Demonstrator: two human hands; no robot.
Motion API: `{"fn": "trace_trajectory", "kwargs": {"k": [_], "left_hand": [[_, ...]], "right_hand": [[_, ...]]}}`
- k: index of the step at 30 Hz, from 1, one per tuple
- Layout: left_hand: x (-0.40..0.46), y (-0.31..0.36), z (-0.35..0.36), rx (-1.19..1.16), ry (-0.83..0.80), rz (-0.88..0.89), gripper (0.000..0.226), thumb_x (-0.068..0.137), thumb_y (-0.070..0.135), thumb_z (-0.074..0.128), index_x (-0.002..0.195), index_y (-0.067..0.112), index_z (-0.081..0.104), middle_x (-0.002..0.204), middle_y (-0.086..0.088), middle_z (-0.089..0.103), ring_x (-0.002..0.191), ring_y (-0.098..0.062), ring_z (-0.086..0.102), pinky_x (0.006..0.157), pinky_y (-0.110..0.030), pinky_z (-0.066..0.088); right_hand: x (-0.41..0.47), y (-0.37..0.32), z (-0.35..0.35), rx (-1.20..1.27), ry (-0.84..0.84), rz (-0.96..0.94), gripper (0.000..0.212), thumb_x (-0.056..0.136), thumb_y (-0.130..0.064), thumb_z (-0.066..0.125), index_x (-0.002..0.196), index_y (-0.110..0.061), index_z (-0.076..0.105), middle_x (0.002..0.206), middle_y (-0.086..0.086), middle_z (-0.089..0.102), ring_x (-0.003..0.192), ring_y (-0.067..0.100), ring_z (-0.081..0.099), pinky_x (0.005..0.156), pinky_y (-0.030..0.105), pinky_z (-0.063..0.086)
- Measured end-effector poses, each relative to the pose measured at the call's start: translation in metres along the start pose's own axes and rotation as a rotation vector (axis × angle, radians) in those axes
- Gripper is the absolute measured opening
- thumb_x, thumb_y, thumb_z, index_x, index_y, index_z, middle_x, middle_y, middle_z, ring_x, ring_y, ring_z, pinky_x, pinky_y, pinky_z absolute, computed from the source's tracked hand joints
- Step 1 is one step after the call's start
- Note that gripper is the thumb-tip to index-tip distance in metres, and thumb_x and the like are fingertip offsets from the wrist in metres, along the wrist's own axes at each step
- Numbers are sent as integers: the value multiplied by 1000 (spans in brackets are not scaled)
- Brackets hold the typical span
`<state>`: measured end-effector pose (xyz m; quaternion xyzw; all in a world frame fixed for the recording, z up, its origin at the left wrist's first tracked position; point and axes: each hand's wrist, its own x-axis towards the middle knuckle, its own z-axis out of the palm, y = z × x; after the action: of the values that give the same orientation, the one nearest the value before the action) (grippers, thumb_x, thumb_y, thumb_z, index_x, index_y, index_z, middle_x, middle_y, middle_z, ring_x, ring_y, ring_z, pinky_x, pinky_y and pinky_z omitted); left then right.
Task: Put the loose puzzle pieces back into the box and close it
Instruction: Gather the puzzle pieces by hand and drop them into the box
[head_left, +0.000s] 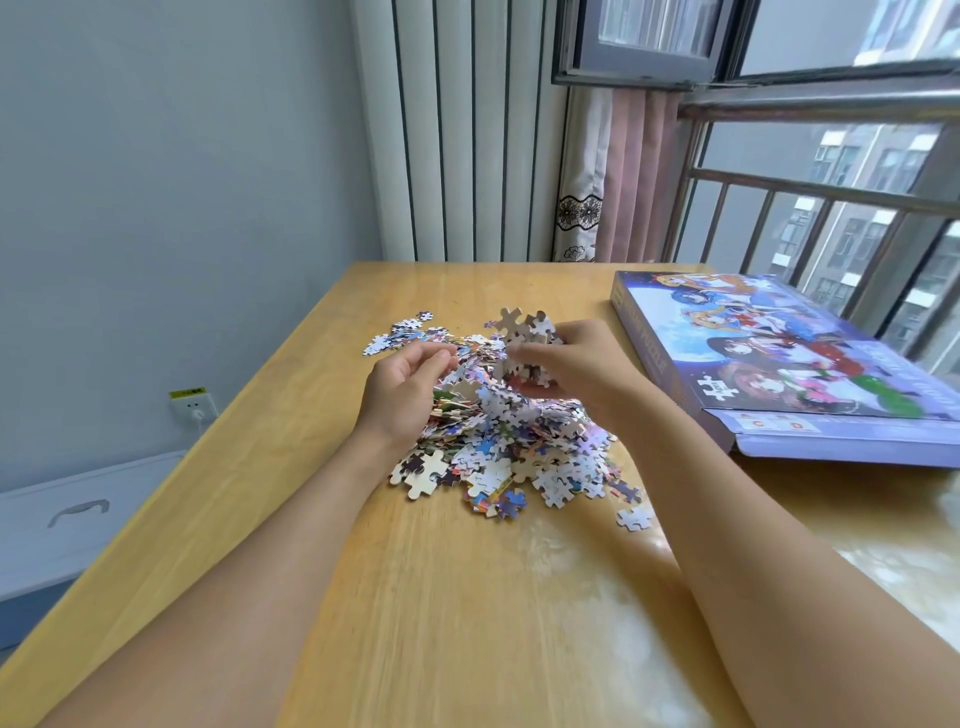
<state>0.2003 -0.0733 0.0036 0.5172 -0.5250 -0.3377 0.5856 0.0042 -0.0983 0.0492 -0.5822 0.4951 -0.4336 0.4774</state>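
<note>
A heap of loose puzzle pieces (519, 447) lies in the middle of the wooden table (467, 597). My right hand (576, 358) grips a bunch of pieces (527, 332) lifted just above the heap's far side. My left hand (402, 389) is curled into the left side of the heap, scooping pieces against its fingers. The purple puzzle box (779, 353) with a cartoon picture on its lid lies flat to the right, near the window. Its near end flap (852, 441) hangs open.
A few stray pieces (400, 330) lie apart at the heap's far left, and one piece (634, 518) sits alone near my right forearm. A window with a railing (810, 197) borders the table on the right. A wall socket (195, 405) is low on the left wall.
</note>
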Motion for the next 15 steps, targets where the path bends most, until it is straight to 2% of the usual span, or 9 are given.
{"fn": "trace_trajectory", "kwargs": {"k": [2,6,8,10,11,13,15], "left_hand": [[0,0,0,3,-1,5,17,100,18,57,101,21,73,102,-1,75,102,-12,68,100,-29,51],[-2,1,1,16,7,14,16,100,18,57,102,20,73,101,1,75,101,-10,68,97,-26,51],[-4,3,1,21,14,23,17,100,17,57,104,17,74,101,1,75,100,-9,68,95,-25,51],[-5,4,0,20,30,28,18,100,17,57,107,14,73,103,-1,74,100,-8,68,91,-21,51],[-6,5,0,22,37,28,19,101,18,57,109,13,73,104,-1,74,99,-8,68,87,-18,50],[-8,7,0,29,48,27,20,101,18,56,110,13,73,104,-1,74,100,-9,68,83,-16,48],[-9,8,0,31,50,33,19,101,17,56,110,13,72,104,-1,74,102,-10,68,87,-18,50]], "right_hand": [[-3,-4,-2,246,-61,158,28,85,-9,78,100,11,66,106,22,67,90,33,74,75,39,63],[-6,-5,-2,689,-119,412,23,89,-3,70,107,7,59,126,25,60,100,40,71,64,37,63],[-8,-5,-4,827,-125,492,25,89,-3,69,109,4,56,131,29,57,103,46,68,70,44,64],[-12,-3,-5,868,-136,529,30,88,-4,69,113,2,53,130,31,55,104,49,67,77,48,62],[-14,-1,-5,872,-135,539,34,88,-4,70,116,1,52,132,31,52,105,50,66,75,49,62],[-21,2,-7,856,-111,545,36,88,-3,70,119,-3,51,140,28,44,110,50,63,62,47,63],[-29,3,-10,807,-89,539,32,89,2,69,117,-3,55,145,22,38,116,46,60,51,42,60]]}}
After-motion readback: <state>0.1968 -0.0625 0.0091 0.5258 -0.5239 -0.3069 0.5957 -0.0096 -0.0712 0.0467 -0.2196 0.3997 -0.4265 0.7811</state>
